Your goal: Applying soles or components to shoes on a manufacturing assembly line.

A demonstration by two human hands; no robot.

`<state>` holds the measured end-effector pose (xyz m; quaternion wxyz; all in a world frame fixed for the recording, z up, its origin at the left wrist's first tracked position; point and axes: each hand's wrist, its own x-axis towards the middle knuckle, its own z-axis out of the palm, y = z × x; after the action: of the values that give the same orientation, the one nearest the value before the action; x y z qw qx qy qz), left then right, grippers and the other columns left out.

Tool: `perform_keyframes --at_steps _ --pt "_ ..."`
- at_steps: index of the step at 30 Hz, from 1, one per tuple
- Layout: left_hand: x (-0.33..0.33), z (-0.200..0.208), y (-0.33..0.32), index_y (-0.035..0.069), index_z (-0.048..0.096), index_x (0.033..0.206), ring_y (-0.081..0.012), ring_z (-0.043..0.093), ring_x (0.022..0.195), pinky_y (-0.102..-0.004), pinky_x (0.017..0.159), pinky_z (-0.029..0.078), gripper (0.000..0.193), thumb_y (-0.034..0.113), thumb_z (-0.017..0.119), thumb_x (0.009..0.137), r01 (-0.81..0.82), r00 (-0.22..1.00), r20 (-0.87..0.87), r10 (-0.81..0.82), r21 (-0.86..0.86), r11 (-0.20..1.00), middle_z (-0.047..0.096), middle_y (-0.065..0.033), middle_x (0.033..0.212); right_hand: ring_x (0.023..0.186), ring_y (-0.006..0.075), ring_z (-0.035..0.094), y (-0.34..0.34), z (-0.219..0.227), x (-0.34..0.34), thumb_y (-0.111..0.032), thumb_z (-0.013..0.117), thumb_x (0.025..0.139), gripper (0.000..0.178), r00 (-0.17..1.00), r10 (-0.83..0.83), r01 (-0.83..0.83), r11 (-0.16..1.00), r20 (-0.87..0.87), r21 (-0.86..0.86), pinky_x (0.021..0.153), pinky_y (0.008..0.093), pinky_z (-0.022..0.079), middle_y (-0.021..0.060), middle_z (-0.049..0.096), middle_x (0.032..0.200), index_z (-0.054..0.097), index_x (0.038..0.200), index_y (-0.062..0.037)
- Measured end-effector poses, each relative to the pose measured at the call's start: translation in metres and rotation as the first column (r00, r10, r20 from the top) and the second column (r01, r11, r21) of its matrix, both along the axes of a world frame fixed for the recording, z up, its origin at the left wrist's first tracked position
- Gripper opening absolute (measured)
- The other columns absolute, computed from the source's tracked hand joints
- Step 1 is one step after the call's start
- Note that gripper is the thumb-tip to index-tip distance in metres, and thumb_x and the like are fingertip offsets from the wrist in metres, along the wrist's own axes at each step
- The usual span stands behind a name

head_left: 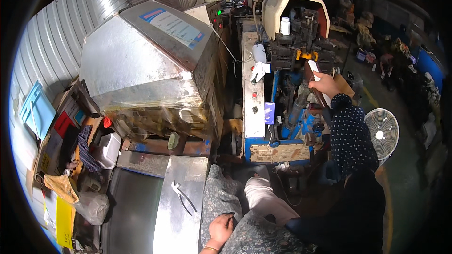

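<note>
My left hand (221, 228) rests low in the view on the grey floral cloth (219, 193) over my lap. Its fingers are curled in, with something dark at their tips that I cannot make out. My right hand (324, 84) reaches forward to the blue-and-black machine (301, 108), closed on a long brown piece with a white strip (314, 69). The far end of that piece lies close to the machine's yellow part (307, 55). A pair of pliers (181, 197) lies on the metal plate (174, 230), left of my lap.
A big sheet-metal hood (136, 56) stands at the left. Below it are a dark conveyor belt (132, 207) and a cluttered shelf (82, 146). A control panel with a red button (254, 95) borders the machine. A round fan (379, 134) stands at the right.
</note>
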<state>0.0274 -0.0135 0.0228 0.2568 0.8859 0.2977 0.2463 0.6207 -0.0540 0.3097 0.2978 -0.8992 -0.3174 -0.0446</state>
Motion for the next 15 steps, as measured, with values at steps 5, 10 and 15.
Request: perform_keyframes --at_steps 5,10,15 --pt "0.002 0.003 -0.002 0.01 0.073 0.096 -0.0305 0.069 0.088 -0.0389 0.079 0.055 0.015 0.015 0.068 0.083 -0.018 1.0 -0.021 0.018 -0.002 1.0 0.072 -0.0099 0.095 0.119 0.0344 0.06 0.009 -0.004 -0.008 -0.039 0.072 0.065 0.079 0.999 -0.036 0.03 0.99 -0.034 -0.138 0.099 0.0388 0.047 0.0205 0.062 0.13 0.057 0.138 -0.0124" --pt "0.004 0.004 -0.009 0.011 0.073 0.098 -0.0313 0.068 0.088 -0.0399 0.079 0.054 0.015 0.014 0.067 0.084 -0.041 0.999 -0.027 0.041 -0.019 0.999 0.072 -0.0108 0.095 0.141 0.0454 0.031 0.0 -0.041 -0.046 -0.049 0.071 0.081 0.081 0.99 -0.034 0.08 0.933 0.137 -0.351 0.107 0.0564 0.039 0.0182 0.014 0.163 0.038 0.152 -0.0304" --pt "0.017 0.006 -0.004 0.009 0.072 0.097 -0.0329 0.067 0.087 -0.0413 0.078 0.054 0.014 0.013 0.066 0.084 -0.015 0.998 -0.058 0.016 0.008 1.0 0.071 -0.0125 0.095 0.122 0.0393 0.046 -0.021 -0.085 -0.025 -0.032 0.069 0.077 0.067 0.862 -0.012 0.059 0.995 0.507 -0.077 0.095 0.05 0.046 0.0137 0.035 0.152 0.052 0.142 -0.0314"
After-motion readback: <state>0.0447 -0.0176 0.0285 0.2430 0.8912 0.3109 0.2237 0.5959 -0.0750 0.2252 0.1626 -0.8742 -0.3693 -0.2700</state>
